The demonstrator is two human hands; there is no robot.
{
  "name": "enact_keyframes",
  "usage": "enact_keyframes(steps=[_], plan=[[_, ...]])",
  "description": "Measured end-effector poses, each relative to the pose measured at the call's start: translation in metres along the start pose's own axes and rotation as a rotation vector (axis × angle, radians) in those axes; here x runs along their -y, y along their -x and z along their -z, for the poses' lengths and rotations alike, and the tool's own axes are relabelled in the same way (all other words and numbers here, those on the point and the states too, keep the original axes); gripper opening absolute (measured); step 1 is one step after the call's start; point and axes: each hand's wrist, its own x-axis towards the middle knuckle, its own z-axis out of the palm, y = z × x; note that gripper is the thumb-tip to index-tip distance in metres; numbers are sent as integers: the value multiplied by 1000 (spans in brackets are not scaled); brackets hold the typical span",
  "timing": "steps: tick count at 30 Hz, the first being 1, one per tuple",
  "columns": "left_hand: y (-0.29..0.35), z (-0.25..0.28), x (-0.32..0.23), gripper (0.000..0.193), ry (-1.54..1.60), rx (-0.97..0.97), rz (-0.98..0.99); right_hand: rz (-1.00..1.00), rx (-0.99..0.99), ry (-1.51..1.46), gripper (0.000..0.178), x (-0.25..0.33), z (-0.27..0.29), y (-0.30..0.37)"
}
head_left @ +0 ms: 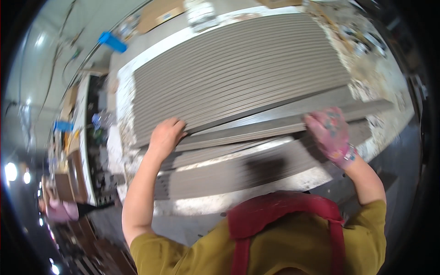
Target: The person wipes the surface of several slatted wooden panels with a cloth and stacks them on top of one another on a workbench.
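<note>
A long, narrow grey-brown strip [256, 129] lies slantwise in front of me, its right end reaching past the table's other strips. My bare left hand [167, 136] is closed at its left end, fingers curled over the edge. Toward the right end, my right hand [328, 134], in a stained pink glove, is wrapped round the same strip. Beyond it, many similar strips lie side by side as a wide ribbed panel [238, 68]. A wedge-shaped gap shows between panel and strip. Nearer to me, more strips [220, 179] lie flat, partly blurred.
White, paint-spattered covering [316, 178] shows round the strips on the table. A blue bottle [112, 41] lies at the far left, near cardboard [158, 16]. Small tools [362, 41] sit at the far right. A person in a pink top [63, 210] is off to the left.
</note>
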Motion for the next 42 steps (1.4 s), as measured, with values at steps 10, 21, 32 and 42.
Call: enact_keyframes(steps=[10,21,32,42], plan=[[18,11,2,25,-40,-132,146,30,50,-74,24,-29,-50,-16],[12,-29,-85,20,394,-67,42,1,353,-84,29,-39,-90,-52],[-18,-83,-114,25,558,-199,-12,-64,298,-167,24,-26,-83,-53],[97,-32,-4,52,88,180,810,-129,325,-206,28,-25,-89,-52]])
